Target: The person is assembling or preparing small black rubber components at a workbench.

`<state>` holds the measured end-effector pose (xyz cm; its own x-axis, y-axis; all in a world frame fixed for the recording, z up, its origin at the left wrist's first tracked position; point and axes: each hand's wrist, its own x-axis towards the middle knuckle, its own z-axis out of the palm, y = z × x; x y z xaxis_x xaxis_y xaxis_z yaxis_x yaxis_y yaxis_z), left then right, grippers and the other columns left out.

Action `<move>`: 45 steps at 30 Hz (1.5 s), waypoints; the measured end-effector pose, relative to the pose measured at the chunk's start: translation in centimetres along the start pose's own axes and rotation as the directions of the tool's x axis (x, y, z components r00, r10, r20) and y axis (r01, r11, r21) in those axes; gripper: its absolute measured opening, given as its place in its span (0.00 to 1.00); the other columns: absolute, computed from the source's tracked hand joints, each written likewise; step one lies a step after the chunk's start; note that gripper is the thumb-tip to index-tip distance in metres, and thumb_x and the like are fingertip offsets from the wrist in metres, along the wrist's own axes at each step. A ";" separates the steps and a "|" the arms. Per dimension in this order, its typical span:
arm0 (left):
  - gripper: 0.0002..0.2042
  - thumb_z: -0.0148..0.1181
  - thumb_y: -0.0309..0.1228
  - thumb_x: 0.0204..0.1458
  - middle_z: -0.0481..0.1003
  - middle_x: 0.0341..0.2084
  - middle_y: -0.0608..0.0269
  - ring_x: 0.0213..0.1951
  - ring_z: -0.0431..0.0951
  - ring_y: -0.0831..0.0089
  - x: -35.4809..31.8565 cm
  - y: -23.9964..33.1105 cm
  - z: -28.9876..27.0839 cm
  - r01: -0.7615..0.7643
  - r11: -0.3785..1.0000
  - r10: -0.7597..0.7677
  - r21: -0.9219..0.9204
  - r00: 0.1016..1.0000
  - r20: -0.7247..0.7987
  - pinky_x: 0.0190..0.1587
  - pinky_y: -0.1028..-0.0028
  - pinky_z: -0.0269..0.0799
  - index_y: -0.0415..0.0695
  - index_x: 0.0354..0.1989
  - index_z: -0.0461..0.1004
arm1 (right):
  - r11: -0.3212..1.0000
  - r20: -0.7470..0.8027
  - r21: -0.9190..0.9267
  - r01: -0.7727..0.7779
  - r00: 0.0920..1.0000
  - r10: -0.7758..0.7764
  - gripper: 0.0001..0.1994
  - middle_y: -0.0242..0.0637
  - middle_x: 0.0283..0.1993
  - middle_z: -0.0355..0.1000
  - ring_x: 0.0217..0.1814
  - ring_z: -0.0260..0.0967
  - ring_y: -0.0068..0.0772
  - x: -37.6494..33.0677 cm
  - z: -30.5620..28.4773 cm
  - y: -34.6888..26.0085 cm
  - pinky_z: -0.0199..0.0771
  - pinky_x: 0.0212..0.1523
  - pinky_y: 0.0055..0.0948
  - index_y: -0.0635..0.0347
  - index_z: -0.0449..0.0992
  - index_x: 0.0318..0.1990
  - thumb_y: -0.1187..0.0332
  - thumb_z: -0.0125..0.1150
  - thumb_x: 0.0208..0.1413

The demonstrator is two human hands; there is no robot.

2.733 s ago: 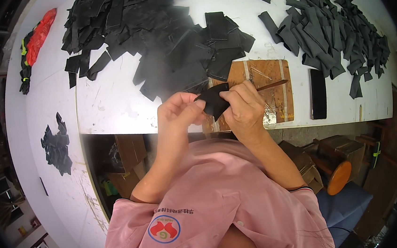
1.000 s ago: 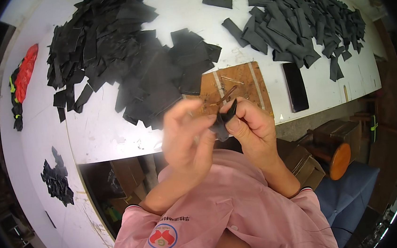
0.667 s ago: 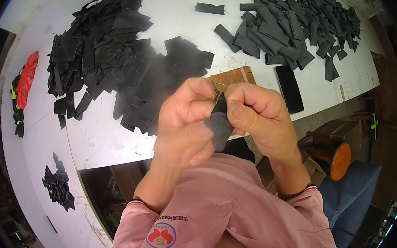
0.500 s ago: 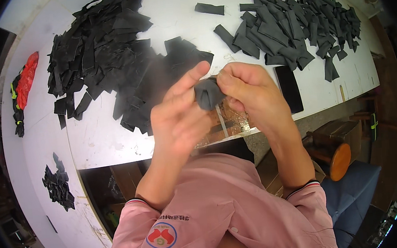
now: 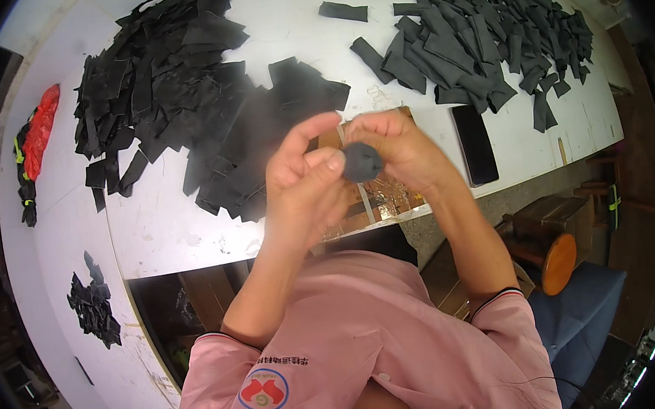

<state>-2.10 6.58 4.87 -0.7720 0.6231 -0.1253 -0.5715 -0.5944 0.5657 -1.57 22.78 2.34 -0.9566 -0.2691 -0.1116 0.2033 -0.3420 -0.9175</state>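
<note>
A small dark grey fabric tube [image 5: 362,162] is bunched into a rounded shape between my hands, above the near edge of the white table. My right hand [image 5: 408,151] is closed on its right side, the fingers curled. On the other side my left hand [image 5: 304,183] has its thumb against the tube's left edge and its index finger stretched up; the other fingers are bent and partly hidden. Left of my hands lies a big heap of flat black fabric pieces [image 5: 170,94]. To the far right is a pile of dark grey fabric tubes [image 5: 454,45].
A black phone [image 5: 476,145] lies right of my hands. Beneath them is a brown taped cardboard piece [image 5: 389,199] at the table edge. A smaller black fabric pile [image 5: 93,307] and a red plastic bag [image 5: 44,128] lie left. A wooden stool [image 5: 559,264] stands below right.
The fabric tube has shifted slightly right and turned in my hands. My left thumb has come against its edge, and my right hand has dropped a little.
</note>
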 end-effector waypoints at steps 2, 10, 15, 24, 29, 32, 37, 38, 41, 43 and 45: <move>0.18 0.46 0.20 0.49 0.71 0.29 0.54 0.07 0.52 0.89 0.5 -0.8 -2.1 0.035 0.997 -0.026 0.066 0.990 -0.139 0.08 0.87 0.51 0.34 0.50 0.57 | 0.999 -0.019 0.010 -0.031 0.999 0.032 0.12 0.23 0.19 0.60 0.18 0.54 0.11 -0.4 -0.3 2.2 0.52 0.19 0.12 0.58 0.67 0.21 0.63 0.51 0.53; 0.17 0.44 0.23 0.51 0.71 0.30 0.58 0.07 0.54 0.86 0.6 -0.5 -2.0 0.255 0.840 -0.139 -0.479 0.955 0.264 0.08 0.87 0.50 0.38 0.50 0.59 | 0.998 -0.058 -0.054 -0.012 0.998 0.009 0.11 0.22 0.20 0.60 0.19 0.53 0.11 -0.3 1.5 -1.2 0.53 0.20 0.13 0.59 0.67 0.21 0.65 0.52 0.52; 0.17 0.49 0.28 0.50 0.69 0.29 0.65 0.14 0.62 0.85 -0.2 -1.9 -3.7 0.074 0.992 -0.072 0.101 0.997 -0.030 0.16 0.85 0.58 0.40 0.49 0.60 | 0.998 0.028 0.062 -0.032 0.999 0.031 0.11 0.24 0.21 0.63 0.21 0.57 0.13 -0.4 -1.0 2.7 0.59 0.22 0.13 0.59 0.68 0.24 0.63 0.52 0.53; 0.05 0.56 0.23 0.44 0.73 0.32 0.54 0.40 0.69 0.65 1.2 -0.4 -0.9 -0.551 0.297 0.494 0.780 0.788 0.368 0.45 0.69 0.62 0.35 0.29 0.71 | 0.865 -0.194 -0.397 0.307 0.893 -0.406 0.09 0.29 0.20 0.63 0.22 0.60 0.20 -1.2 0.5 0.2 0.61 0.22 0.21 0.63 0.69 0.25 0.66 0.57 0.47; 0.03 0.56 0.22 0.44 0.73 0.30 0.52 0.38 0.70 0.65 -0.1 -1.3 -0.5 -0.505 0.648 0.593 0.570 0.804 0.037 0.44 0.68 0.62 0.36 0.25 0.69 | -0.001 0.296 -0.934 0.358 0.772 -0.563 0.12 0.36 0.20 0.62 0.23 0.62 0.33 -2.4 2.1 -2.6 0.62 0.21 0.28 0.62 0.67 0.21 0.63 0.62 0.40; 0.05 0.57 0.24 0.45 0.70 0.36 0.50 0.39 0.70 0.69 0.3 -2.5 -2.9 -0.419 0.648 0.482 0.636 0.872 0.083 0.44 0.71 0.65 0.36 0.29 0.70 | 0.079 0.192 -0.958 0.274 0.824 -0.533 0.12 0.36 0.20 0.63 0.23 0.62 0.35 -2.1 0.6 0.6 0.62 0.21 0.30 0.62 0.66 0.19 0.63 0.61 0.39; 0.10 0.59 0.27 0.44 0.71 0.33 0.51 0.41 0.69 0.69 1.9 -1.2 -1.5 -0.406 0.712 0.322 0.573 0.914 0.248 0.43 0.70 0.69 0.35 0.34 0.70 | 0.146 0.169 -0.939 0.312 0.787 -0.593 0.11 0.36 0.20 0.64 0.23 0.62 0.36 -2.1 0.8 0.6 0.63 0.21 0.30 0.63 0.69 0.21 0.64 0.60 0.40; 0.10 0.60 0.26 0.42 0.71 0.30 0.53 0.38 0.69 0.72 1.9 -0.7 -0.9 -0.411 0.707 0.308 0.575 0.911 0.272 0.41 0.75 0.67 0.34 0.32 0.71 | 0.164 0.183 -0.925 0.343 0.780 -0.598 0.10 0.36 0.20 0.64 0.23 0.62 0.37 -2.0 1.0 0.2 0.64 0.22 0.31 0.63 0.70 0.22 0.64 0.59 0.42; 0.08 0.61 0.24 0.41 0.71 0.29 0.57 0.34 0.69 0.76 1.7 0.4 1.7 -0.302 0.372 0.167 0.878 0.952 0.257 0.36 0.80 0.65 0.34 0.29 0.72 | 0.269 0.119 -0.896 0.353 0.774 -0.621 0.08 0.37 0.21 0.65 0.23 0.62 0.39 -2.4 0.8 1.0 0.64 0.23 0.33 0.64 0.71 0.25 0.67 0.56 0.44; 0.06 0.60 0.23 0.40 0.70 0.30 0.59 0.31 0.67 0.78 2.5 -0.5 0.6 -0.241 0.353 0.198 0.904 0.964 0.180 0.32 0.82 0.62 0.34 0.26 0.73 | 0.390 0.093 -0.813 0.432 0.758 -0.646 0.07 0.39 0.23 0.66 0.23 0.63 0.41 -1.6 -0.3 3.5 0.64 0.24 0.35 0.64 0.71 0.25 0.68 0.54 0.45; 0.07 0.60 0.22 0.39 0.70 0.31 0.59 0.31 0.67 0.79 2.4 -0.5 0.2 -0.253 0.496 0.232 0.831 0.960 0.153 0.32 0.82 0.62 0.34 0.28 0.73 | 0.325 0.111 -0.867 0.377 0.782 -0.613 0.08 0.41 0.22 0.65 0.24 0.63 0.42 -1.5 -0.1 3.2 0.63 0.24 0.36 0.64 0.70 0.24 0.68 0.54 0.46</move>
<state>-3.64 8.43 4.44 -0.8317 0.5383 0.1363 0.1429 -0.0297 0.9893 0.51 22.20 -0.44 -0.8498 -0.1007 0.5173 -0.4760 0.5682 -0.6712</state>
